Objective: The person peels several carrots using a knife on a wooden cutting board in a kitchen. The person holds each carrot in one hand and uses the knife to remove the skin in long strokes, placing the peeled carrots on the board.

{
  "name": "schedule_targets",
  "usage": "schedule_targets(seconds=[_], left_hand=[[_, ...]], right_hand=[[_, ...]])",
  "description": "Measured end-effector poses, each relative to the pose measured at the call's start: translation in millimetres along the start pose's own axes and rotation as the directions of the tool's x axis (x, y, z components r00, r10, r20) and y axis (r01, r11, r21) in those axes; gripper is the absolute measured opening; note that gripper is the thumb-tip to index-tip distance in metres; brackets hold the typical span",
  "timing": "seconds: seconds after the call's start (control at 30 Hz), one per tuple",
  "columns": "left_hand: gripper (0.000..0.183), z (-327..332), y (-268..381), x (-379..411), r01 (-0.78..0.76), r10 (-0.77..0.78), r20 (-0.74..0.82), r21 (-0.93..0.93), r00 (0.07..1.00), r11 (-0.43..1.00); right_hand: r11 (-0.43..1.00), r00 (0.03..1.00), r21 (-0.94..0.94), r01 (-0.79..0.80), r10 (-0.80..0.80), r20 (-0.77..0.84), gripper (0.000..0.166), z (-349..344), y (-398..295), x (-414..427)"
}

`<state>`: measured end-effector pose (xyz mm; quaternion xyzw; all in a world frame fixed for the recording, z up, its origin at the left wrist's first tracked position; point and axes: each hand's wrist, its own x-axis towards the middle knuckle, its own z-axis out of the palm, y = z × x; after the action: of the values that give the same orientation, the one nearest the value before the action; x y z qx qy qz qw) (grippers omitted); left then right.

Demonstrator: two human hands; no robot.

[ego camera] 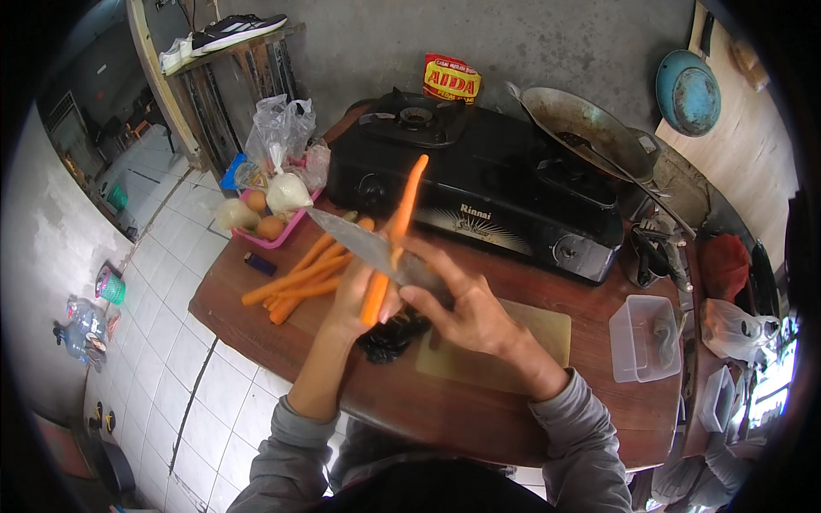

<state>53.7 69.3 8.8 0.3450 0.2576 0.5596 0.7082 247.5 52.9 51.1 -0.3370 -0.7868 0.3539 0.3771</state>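
Observation:
My left hand (351, 298) is closed around a long orange carrot (408, 202), which is tilted with its thin end pointing away from me. My right hand (478, 314) grips a wide-bladed kitchen knife (359, 243). Its blade lies across the carrot, and the pointed tip is to the left; the handle is mostly hidden and blurred. Several more carrots (301, 285) are heaped on the wooden table, left of my hands. Below the hands, a crumpled black plastic bag (392, 338) rests beside a pale cutting board (535, 336), partly under my right forearm.
Behind the hands stands a black two-burner gas stove (449, 173), with a wok (577, 115) on its right side. A pink basket (282, 238) holds eggs and bags at the left, near a dark lighter (260, 263). To the right sits a clear plastic container (632, 346).

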Motion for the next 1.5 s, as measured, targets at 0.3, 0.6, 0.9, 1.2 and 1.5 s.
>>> schedule_targets(seconds=[0.3,0.6,0.9,1.2,1.5], left_hand=[[0.037,-9,-1,5,-0.06,0.054,0.352,0.007,0.934,0.998],[0.04,6,8,-5,0.049,-0.046,0.255,-0.006,0.966,0.999],[0.042,-8,8,-3,0.025,-0.04,0.331,0.049,0.943,0.998],[0.038,-1,8,-37,0.105,-0.097,0.238,-0.02,0.966,0.994],[0.036,-9,5,-76,0.137,-0.129,0.16,-0.041,0.979,0.99]], right_hand=[[0.998,0.997,-0.037,0.051,-0.054,-0.062,0.061,-1,8,2],[0.997,0.995,-0.07,0.042,-0.048,-0.092,0.059,-7,10,4],[0.997,0.994,0.0,0.078,-0.078,-0.075,0.061,-11,3,4],[0.995,0.996,0.014,0.094,-0.094,-0.001,0.066,-13,7,0],[0.959,0.964,-0.1,0.265,-0.26,0.054,0.063,2,8,-3]])
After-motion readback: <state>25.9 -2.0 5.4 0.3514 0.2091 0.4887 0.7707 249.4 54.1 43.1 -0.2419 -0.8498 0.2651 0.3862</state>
